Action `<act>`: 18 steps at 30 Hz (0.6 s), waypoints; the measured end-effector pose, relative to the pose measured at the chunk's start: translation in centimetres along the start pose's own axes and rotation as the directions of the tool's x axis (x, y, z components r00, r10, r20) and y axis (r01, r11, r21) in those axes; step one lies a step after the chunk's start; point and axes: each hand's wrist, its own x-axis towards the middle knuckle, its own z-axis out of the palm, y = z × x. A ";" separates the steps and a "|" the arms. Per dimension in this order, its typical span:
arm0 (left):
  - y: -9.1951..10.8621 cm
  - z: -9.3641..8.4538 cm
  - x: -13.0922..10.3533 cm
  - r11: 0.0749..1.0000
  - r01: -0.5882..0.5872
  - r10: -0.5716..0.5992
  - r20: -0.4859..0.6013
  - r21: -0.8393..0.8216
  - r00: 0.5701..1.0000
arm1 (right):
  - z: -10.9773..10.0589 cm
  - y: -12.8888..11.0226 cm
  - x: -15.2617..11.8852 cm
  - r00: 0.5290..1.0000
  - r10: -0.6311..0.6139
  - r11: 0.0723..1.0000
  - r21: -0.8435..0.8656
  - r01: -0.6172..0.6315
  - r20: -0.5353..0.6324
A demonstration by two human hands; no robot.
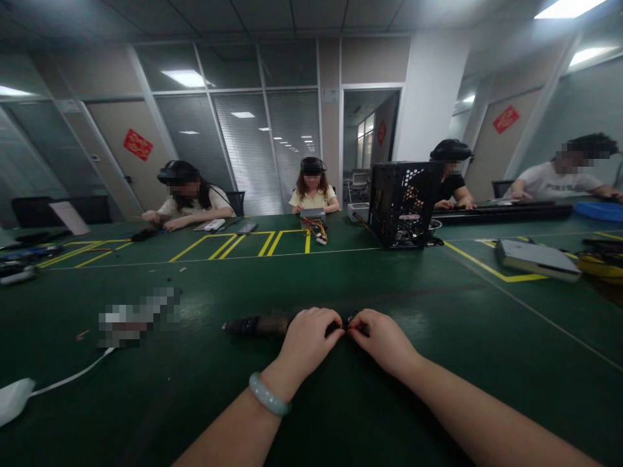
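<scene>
A dark cylindrical tool (267,325) with a ribbed black nose and a brownish metal middle lies sideways on the green table in front of me. My left hand (311,334) is curled over its right part, thumb and fingers pinched close together. My right hand (382,337) meets it there, its fingertips pinched at a small dark part at the tool's right end. Both hands hide most of that end, so what the right fingertips hold cannot be made out. A pale bangle sits on my left wrist.
A pixelated item (139,318) lies left, with a white cable running to a white adapter (14,399). A black computer case (403,204) stands ahead on the right, near a silver box (538,259). Several people wearing headsets work across the green table (195,415).
</scene>
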 end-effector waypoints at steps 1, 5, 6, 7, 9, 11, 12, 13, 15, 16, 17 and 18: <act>0.0 0.0 0.0 1.000 -0.001 0.001 -0.005 0.000 1.000 | 0.0 0.0 0.0 1.000 -0.003 1.000 0.001 0.003 0.001; -0.1 0.2 0.1 1.000 -0.011 0.010 -0.007 -0.004 1.000 | -0.2 -0.1 0.0 1.000 -0.013 1.000 0.017 0.013 0.009; -0.1 0.2 0.1 1.000 -0.012 0.012 -0.004 -0.007 1.000 | -0.2 -0.2 0.1 1.000 -0.011 1.000 0.017 0.011 0.009; -0.1 0.2 0.1 1.000 -0.013 0.013 -0.001 -0.008 1.000 | -0.2 -0.2 0.1 1.000 -0.010 1.000 0.015 0.010 0.012; -0.1 0.1 0.0 1.000 -0.017 0.017 0.003 -0.008 1.000 | -0.2 -0.2 0.1 1.000 -0.006 1.000 0.012 0.005 0.017; 0.0 0.0 0.0 1.000 -0.026 0.026 0.006 -0.003 1.000 | -0.2 -0.2 0.1 1.000 -0.002 1.000 0.013 0.002 0.024; 0.0 0.0 0.0 1.000 -0.031 0.031 0.007 0.002 1.000 | -0.2 -0.2 0.1 1.000 0.001 1.000 0.015 -0.001 0.027; 0.0 0.0 -0.1 0.999 -0.033 0.033 0.008 0.008 0.999 | -0.2 -0.2 0.1 1.000 0.004 1.000 0.017 -0.004 0.031; -0.1 0.0 -0.1 0.999 -0.031 0.031 0.009 0.018 0.999 | -0.2 -0.2 0.0 0.999 0.009 1.000 0.018 -0.009 0.033; -0.1 0.0 -0.1 0.999 -0.027 0.027 0.010 0.020 1.000 | -0.2 -0.1 0.0 0.999 0.011 1.000 0.018 -0.011 0.034; -0.1 0.0 -0.1 1.000 -0.022 0.022 0.010 0.019 1.000 | -0.2 -0.1 0.0 0.999 0.012 1.000 0.019 -0.013 0.036; -0.1 0.1 -0.1 1.000 -0.017 0.017 0.008 0.017 1.000 | -0.2 -0.1 0.0 0.999 0.010 1.000 0.020 -0.011 0.038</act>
